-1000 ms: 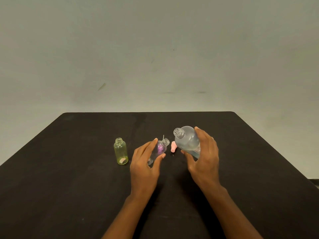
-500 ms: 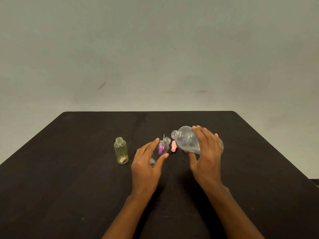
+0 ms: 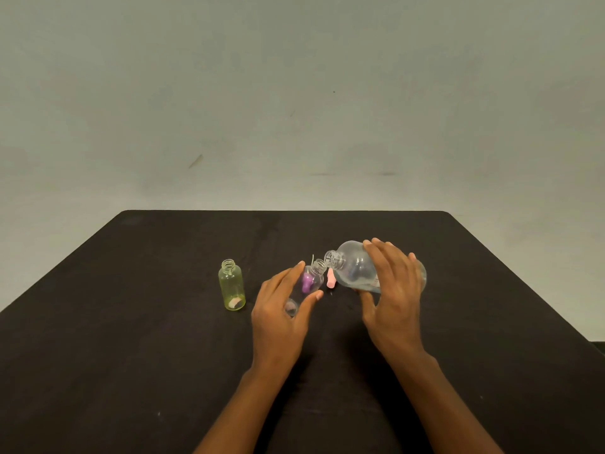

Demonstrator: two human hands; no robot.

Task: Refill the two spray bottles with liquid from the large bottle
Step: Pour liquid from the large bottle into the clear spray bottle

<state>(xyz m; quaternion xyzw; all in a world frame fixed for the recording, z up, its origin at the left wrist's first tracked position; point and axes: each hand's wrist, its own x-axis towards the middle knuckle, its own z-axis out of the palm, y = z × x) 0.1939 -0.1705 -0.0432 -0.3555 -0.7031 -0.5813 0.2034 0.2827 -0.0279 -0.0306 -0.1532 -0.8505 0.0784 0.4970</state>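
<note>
Starting from the near edge of the bench (image 3: 131, 355), we see both forearms reach in toward its middle. Our left hand (image 3: 281, 316) has its grip closed round the small clear spray bottle (image 3: 312, 273), thumb on one side and fingers on the other, holding it tilted with its open neck pointing right; something purple shows through it. Our right hand (image 3: 393, 299) grips the large bottle (image 3: 352, 267), fingers over the top and thumb beneath, tipped almost flat so its mouth meets the small neck. Liquid pools along the large bottle's lower side, but we cannot tell whether any is running across. A pink piece (image 3: 330, 280), probably a spray top, lies on the bench just behind the two necks. Toward the left edge, apart from both hands, the yellow-green spray bottle (image 3: 231, 286) stands upright and uncapped. We judge the first refill is only beginning; the second bottle and both tops are left to do.
</note>
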